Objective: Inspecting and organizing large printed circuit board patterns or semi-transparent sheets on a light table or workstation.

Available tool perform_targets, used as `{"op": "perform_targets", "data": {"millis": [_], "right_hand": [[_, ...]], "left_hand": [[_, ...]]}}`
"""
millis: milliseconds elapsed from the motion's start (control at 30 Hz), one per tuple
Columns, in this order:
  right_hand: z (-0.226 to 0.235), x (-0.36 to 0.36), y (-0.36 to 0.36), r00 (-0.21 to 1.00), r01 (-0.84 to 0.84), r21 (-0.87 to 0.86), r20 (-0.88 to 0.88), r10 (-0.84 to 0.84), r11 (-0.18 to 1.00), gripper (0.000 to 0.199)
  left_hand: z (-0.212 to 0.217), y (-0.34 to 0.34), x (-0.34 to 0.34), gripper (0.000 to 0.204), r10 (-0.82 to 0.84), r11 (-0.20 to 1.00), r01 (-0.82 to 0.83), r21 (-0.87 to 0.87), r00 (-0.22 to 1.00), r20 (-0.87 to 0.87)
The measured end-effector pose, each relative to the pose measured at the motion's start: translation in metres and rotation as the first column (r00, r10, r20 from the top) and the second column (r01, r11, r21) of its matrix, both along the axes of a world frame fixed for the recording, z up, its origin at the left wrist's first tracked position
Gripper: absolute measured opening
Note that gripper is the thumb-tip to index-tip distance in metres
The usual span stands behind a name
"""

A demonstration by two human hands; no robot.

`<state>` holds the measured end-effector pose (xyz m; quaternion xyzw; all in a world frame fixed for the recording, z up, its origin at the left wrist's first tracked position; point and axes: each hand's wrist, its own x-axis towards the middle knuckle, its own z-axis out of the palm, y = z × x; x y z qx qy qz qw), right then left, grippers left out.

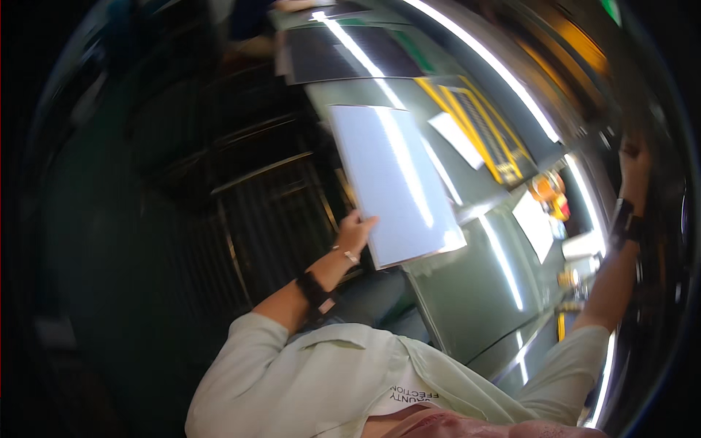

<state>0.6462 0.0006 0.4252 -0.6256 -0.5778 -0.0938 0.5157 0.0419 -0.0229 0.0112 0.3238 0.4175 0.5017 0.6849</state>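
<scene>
My left hand [355, 233] grips a pale, glossy rectangular sheet [391, 182] by its near left edge, with the thumb lying on top. A bright strip of light reflects down the sheet, which is held over the green work table. My right arm stretches far out to the right. At its end my right hand [634, 157] is blurred against a dark area, and its fingers and anything in them cannot be made out.
A dark flat panel [347, 55] lies on the far table. Right of the sheet are a yellow-edged frame [475, 128] and a white paper [456, 139]. An orange-topped container [546, 186] and another paper [534, 226] sit nearer. Dark racks [255, 197] stand left. Someone's hand [292, 4] shows at the top.
</scene>
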Motion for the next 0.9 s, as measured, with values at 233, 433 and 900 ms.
{"op": "perform_targets", "data": {"millis": [233,433,900], "right_hand": [[0.020,-0.072,0.151,0.165,-0.859,0.201,-0.762,0.626,0.471,0.047],[-0.025,-0.208,0.116,-0.174,-0.976,0.100,-0.892,0.417,-0.193,0.049],[-0.256,-0.429,-0.066,0.714,-0.684,-0.660,-0.519,0.470,0.311,0.034]], "left_hand": [[0.036,0.001,-0.009,0.025,0.066,0.989,-0.011,-0.146,0.924,0.377],[0.077,-0.034,-0.138,0.004,0.206,0.960,-0.254,0.115,0.924,0.321],[0.020,-0.180,-0.281,0.032,0.625,0.705,-0.565,0.429,0.208,-0.753]]}}
